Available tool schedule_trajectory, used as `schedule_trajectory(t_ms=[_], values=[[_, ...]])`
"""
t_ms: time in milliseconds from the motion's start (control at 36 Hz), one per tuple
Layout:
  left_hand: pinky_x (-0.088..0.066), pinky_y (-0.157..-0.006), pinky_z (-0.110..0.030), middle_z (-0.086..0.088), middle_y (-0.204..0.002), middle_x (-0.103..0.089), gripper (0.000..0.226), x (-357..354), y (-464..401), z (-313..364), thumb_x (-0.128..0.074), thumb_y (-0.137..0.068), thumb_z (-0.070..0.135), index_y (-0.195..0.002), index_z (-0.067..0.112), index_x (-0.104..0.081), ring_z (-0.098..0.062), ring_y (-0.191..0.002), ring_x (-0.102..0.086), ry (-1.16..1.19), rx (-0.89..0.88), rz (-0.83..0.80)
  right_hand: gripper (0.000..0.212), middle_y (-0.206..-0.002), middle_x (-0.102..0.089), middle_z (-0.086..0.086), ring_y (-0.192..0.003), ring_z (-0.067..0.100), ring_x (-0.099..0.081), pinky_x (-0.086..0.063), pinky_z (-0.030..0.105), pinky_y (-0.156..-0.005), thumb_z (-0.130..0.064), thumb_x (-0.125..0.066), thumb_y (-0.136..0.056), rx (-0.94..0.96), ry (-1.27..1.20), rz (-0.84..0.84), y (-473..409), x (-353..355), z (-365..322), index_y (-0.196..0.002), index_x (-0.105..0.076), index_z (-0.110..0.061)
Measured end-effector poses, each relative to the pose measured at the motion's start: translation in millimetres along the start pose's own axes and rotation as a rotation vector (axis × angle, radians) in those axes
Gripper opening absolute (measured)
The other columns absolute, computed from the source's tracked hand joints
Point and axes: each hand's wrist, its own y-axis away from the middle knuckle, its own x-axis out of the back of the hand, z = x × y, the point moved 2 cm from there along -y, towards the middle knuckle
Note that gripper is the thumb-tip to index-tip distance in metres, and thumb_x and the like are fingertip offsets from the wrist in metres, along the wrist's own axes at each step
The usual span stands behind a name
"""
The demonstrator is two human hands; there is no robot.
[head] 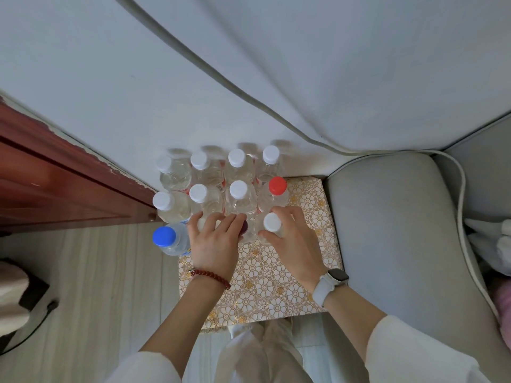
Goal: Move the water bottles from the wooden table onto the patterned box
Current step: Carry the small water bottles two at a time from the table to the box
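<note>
Seen from above, the right hand grasps an upright white-capped bottle on the patterned box, while the left hand curls over neighbouring bottles.
</note>
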Motion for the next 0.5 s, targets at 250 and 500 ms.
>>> schedule_trajectory(t_ms=[250,500], values=[[-0.032,-0.096,-0.047,0.012,-0.085,-0.071,0.034,-0.3,0.5,-0.1,-0.080,-0.063,0.012,-0.092,0.022,-0.065,-0.021,-0.088,-0.066,0.003,-0.004,-0.014,0.043,-0.123,-0.043,0.003,-0.089,0.027,-0.060,-0.055,0.039,-0.068,-0.038,-0.063,-0.082,-0.003,0.006,0.005,1.7,-0.1,-0.3,-0.117,-0.046,-0.020],[-0.031,-0.097,-0.064,-0.001,-0.112,-0.066,0.071,8.0,5.6,2.1,-0.084,-0.053,0.024,-0.116,0.021,-0.051,-0.025,-0.107,-0.061,-0.042,-0.022,-0.204,0.066,-0.134,-0.037,0.006,-0.115,0.023,-0.049,-0.053,0.037,-0.078,-0.037,-0.063,-0.082,0.026,0.064,-0.042,15.7,14.3,-6.5,-0.135,-0.029,-0.015]])
